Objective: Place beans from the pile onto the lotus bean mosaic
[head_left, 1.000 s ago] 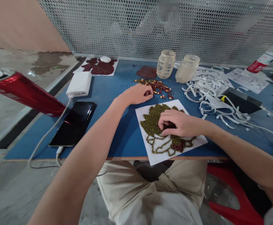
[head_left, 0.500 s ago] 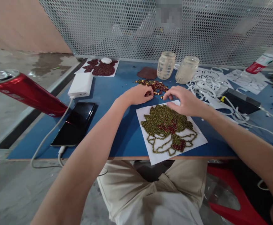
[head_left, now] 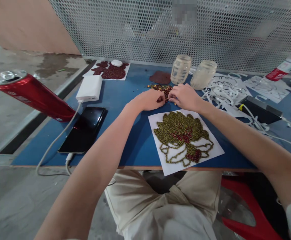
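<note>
A white paper sheet (head_left: 212,151) lies near the blue table's front edge, carrying a flower picture made of green and red beans (head_left: 183,133). Behind it sits a loose pile of mixed red and yellow beans (head_left: 162,88). My left hand (head_left: 149,100) rests curled at the pile's near edge, fingertips bent in. My right hand (head_left: 184,96) is beside it, fingers pinched down into the pile. The two hands almost touch. What the fingertips hold is hidden.
Two empty glass jars (head_left: 180,69) and a brown patch stand behind the pile. A black phone (head_left: 84,128) and white power bank (head_left: 89,88) lie left, with a red can (head_left: 29,96) nearer. White paper strips (head_left: 223,91), cables and a plastic bottle (head_left: 284,68) crowd the right.
My right hand left the bean picture and moved back to the loose bean pile, ending beside my left hand. The left hand stayed at the pile.
</note>
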Demonstrator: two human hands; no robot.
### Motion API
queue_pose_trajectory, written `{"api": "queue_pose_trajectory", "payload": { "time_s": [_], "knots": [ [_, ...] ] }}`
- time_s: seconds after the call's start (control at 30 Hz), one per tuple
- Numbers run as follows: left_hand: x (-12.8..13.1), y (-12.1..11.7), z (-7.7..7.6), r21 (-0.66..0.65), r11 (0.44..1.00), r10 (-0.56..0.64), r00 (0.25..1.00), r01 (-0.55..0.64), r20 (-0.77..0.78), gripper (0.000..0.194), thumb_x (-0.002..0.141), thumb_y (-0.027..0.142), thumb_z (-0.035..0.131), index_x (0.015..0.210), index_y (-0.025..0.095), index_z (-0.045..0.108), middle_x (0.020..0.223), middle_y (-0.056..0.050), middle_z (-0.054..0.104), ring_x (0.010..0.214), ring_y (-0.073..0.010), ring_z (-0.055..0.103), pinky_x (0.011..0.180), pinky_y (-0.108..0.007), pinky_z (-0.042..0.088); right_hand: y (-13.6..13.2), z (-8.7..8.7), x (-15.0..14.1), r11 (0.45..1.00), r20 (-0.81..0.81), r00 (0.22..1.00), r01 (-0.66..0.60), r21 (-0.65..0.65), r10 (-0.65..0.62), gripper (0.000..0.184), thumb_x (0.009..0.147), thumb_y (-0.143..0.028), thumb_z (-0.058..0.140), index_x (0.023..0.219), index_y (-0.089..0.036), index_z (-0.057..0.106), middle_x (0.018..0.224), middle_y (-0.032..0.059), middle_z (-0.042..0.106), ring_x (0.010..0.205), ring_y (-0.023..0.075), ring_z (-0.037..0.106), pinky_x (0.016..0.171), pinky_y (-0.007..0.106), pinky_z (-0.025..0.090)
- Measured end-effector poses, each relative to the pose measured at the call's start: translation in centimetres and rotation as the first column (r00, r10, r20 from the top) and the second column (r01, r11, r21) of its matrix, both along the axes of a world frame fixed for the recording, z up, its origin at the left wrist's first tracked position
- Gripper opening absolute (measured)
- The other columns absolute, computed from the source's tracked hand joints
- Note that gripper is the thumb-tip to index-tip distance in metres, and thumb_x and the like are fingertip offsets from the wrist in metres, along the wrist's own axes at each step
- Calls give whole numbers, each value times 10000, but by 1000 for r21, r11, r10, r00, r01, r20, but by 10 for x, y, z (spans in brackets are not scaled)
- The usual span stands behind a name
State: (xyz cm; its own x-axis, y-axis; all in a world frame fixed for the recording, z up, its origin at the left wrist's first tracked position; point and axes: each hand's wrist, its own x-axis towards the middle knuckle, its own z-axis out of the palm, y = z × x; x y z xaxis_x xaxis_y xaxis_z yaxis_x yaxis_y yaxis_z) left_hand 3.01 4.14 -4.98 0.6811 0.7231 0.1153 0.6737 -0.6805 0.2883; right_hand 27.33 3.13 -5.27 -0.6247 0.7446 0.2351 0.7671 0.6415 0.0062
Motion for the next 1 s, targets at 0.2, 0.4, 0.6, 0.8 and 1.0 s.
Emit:
{"api": "queue_pose_trajectory", "payload": {
  "time_s": [0.2, 0.4, 0.6, 0.8, 1.0],
  "knots": [
    [1, -2, 2, 8, 1000, -12, 1000, 12, -12, 241, 976, 307, 637, 1099, 214, 822, 895, -72, 802, 757, -198, 665, 704, -349, 434, -1, 4, 1, 1000, -44, 999, -8, 1, 8, 164, 1031, -291, 579, 975, -227, 720, 1067, 142, 738, 1074, 352, 599, 966, 506, 427],
    [1, -2, 2, 8, 1000, -10, 1000, 11, -18, 279, 995, 308, 618, 1151, 193, 818, 1016, -98, 839, 807, -210, 685, 738, -356, 453, -58, 28, 2, 995, -317, 948, -51, -92, 19, 127, 1000, -285, 628, 879, -252, 646, 904, 88, 710, 930, 293, 616, 909, 461, 444],
    [2, -7, 6, -17, 999, 37, 999, -37, -10, 282, 999, 327, 627, 1156, 207, 828, 990, -80, 838, 831, -213, 700, 763, -346, 472, -151, 29, -5, 952, -330, 942, -157, -263, 64, 132, 1018, -256, 649, 888, -250, 627, 869, 45, 712, 846, 242, 616, 858, 425, 433],
    [4, -10, 8, -30, 999, 40, 999, -40, -8, 264, 992, 294, 623, 1127, 196, 826, 933, -73, 817, 789, -197, 670, 751, -342, 458, -176, 9, -2, 945, -271, 960, -156, -288, 76, 147, 1038, -221, 642, 891, -229, 633, 906, 55, 730, 870, 233, 604, 825, 412, 373],
    [2, -6, 4, -9, 1000, 24, 1000, -24, -6, 283, 1001, 321, 603, 1131, 197, 820, 907, -66, 810, 743, -177, 638, 707, -336, 429, -169, 15, 5, 886, -282, 949, -248, -391, 141, 136, 1074, -218, 636, 943, -224, 673, 983, 46, 736, 947, 232, 607, 899, 406, 385]
  ]
}}
